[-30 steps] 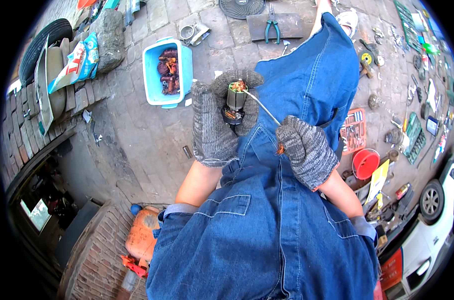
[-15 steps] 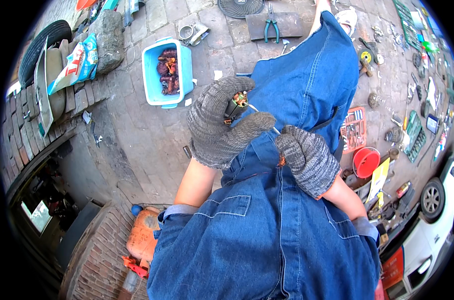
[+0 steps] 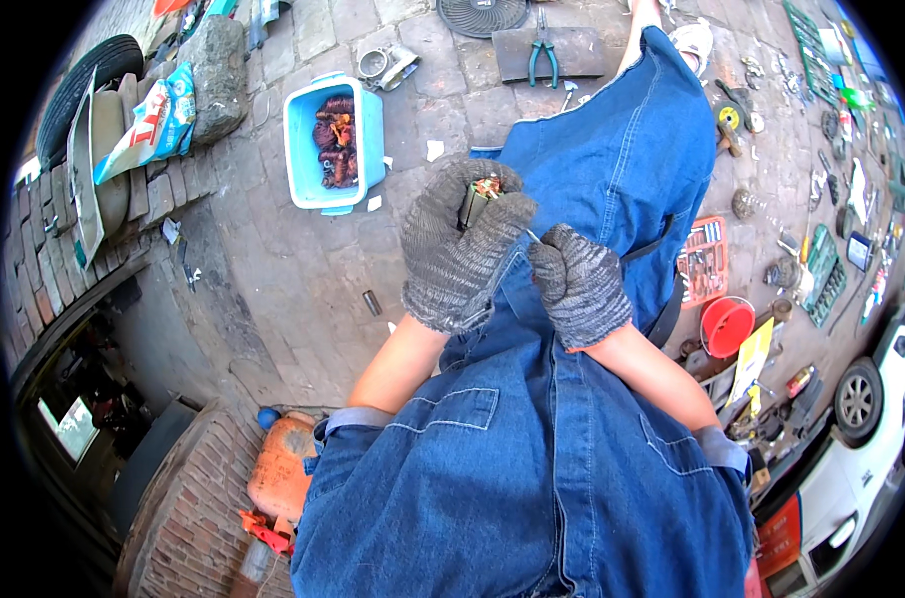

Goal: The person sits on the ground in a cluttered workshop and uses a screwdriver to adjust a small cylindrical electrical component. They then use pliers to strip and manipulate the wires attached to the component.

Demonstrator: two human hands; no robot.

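My left hand (image 3: 457, 249), in a dark grey knit glove, is closed around a small motor part (image 3: 479, 202). Copper windings and a bit of green show at its top; the fingers cover the rest. My right hand (image 3: 579, 284), gloved alike, is closed in a fist just to the right and slightly lower. A thin metal rod (image 3: 532, 235) sticks out of that fist toward the left hand; its other end is hidden in the glove. Both hands are above my lap, over a blue denim apron (image 3: 442, 439).
Ahead on the brick paving stands a light blue basin (image 3: 293, 149) holding several copper coils. Green-handled pliers (image 3: 543, 62) lie on a dark slab. On the right are a red bucket (image 3: 728, 327), a red tool case (image 3: 704, 259) and scattered tools. An orange tank (image 3: 285, 463) stands at lower left.
My left hand has moved right and turned, its fingers closer round the motor part. The right hand has shifted left and up, nearer to it, and less of the rod shows.
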